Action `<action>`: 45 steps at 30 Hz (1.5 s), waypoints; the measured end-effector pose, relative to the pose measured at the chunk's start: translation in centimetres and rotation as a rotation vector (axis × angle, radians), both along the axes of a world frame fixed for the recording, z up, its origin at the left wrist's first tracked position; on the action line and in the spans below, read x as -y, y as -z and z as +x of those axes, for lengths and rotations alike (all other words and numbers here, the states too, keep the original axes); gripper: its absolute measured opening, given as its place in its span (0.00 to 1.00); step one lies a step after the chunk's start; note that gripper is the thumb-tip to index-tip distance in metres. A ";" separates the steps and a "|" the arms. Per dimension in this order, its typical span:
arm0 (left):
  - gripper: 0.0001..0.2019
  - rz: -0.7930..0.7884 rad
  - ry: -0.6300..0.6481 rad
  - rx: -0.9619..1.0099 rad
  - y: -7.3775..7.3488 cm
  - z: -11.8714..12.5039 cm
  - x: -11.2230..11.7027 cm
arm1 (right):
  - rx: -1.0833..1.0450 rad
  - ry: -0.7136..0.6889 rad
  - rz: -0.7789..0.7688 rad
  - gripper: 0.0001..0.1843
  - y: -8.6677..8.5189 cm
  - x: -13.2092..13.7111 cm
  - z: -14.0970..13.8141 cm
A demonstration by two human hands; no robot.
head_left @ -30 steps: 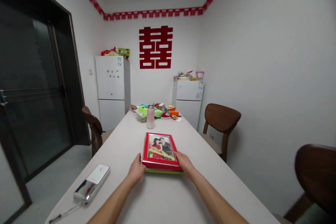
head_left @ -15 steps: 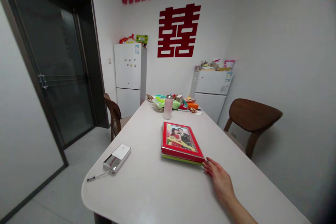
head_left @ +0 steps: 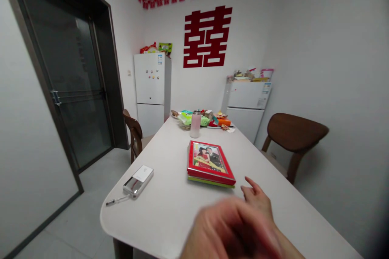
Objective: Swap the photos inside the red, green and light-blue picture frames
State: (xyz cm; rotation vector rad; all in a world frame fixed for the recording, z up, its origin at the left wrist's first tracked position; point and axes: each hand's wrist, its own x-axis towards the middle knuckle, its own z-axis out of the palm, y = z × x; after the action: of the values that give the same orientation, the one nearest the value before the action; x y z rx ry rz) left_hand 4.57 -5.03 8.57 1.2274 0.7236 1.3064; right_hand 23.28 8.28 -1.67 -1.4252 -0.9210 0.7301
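Note:
A red-framed photo (head_left: 209, 162) lies flat on a green book on the white table (head_left: 170, 210). My right hand (head_left: 258, 200) hovers just right of the stack's near corner. It does not touch the stack, its fingers are apart and it holds nothing. My left hand (head_left: 231, 230) is raised close to the camera in front of it. Motion smears that hand, so its fingers cannot be read, and it hides part of my right hand.
A silver and white case (head_left: 138, 180) and a pen (head_left: 117, 200) lie near the table's left edge. A pink bottle (head_left: 195, 124) and snack packets (head_left: 209, 119) stand at the far end. Brown chairs (head_left: 293, 133) flank the table. Two white fridges (head_left: 152, 89) line the back wall.
Both hands let go of the red-framed stack. My right hand drew back from its corner and lifted slightly. My left hand left the view, then came back blurred in the foreground.

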 end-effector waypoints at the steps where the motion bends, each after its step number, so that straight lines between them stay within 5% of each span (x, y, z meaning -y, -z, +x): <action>1: 0.21 0.026 0.019 0.025 -1.5 0.3 -2.0 | 0.013 -0.046 0.016 0.33 -1.3 0.2 -0.4; 4: 0.30 0.074 0.062 0.085 -5.0 0.9 -7.6 | -0.012 -0.247 0.122 0.38 -6.9 0.8 -2.4; 8: 0.39 0.132 0.143 0.162 -6.8 1.7 -11.3 | -0.138 -0.449 0.553 0.42 -14.7 2.4 -5.2; 12: 0.41 0.283 0.308 0.264 -7.3 2.5 -10.9 | -0.193 -0.544 0.684 0.41 -17.5 3.9 -6.3; 19: 0.45 0.190 0.320 0.283 -5.9 2.8 -11.1 | -0.297 -0.550 0.624 0.39 -15.1 3.8 -6.7; 23: 0.29 -0.031 0.205 0.297 -4.9 1.8 -12.9 | -0.559 -0.549 0.289 0.16 -13.9 2.3 -6.3; 25: 0.22 -0.073 0.209 0.279 -5.6 0.9 -13.7 | -0.626 -0.560 0.167 0.16 -14.3 1.5 -5.8; 31: 0.34 -0.138 0.378 0.160 -10.3 0.1 -13.4 | -0.604 -0.787 0.172 0.32 -18.7 1.0 -5.8; 34: 0.35 -0.200 0.376 0.088 -10.8 0.9 -12.9 | -0.530 -0.796 0.140 0.33 -19.2 1.2 -6.5; 36: 0.35 -0.256 0.332 0.060 -10.0 1.3 -13.0 | -0.395 -0.739 0.122 0.33 -18.3 0.9 -6.7; 39: 0.34 -0.344 0.252 0.042 -7.2 1.3 -13.7 | 0.153 -0.513 0.088 0.32 -15.7 -0.4 -6.6; 43: 0.29 -0.522 0.057 0.008 -1.2 0.6 -14.7 | 0.648 -0.286 0.026 0.29 -11.1 -2.2 -5.5; 45: 0.13 -0.617 -0.020 -0.002 2.0 0.2 -15.0 | 0.772 -0.268 0.013 0.19 -9.0 -2.6 -4.9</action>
State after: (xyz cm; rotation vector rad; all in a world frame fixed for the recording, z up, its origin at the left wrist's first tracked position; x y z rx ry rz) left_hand 4.73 9.99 6.56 0.7213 1.0448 0.9851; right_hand 18.38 10.92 7.31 -1.6125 -1.7304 0.3458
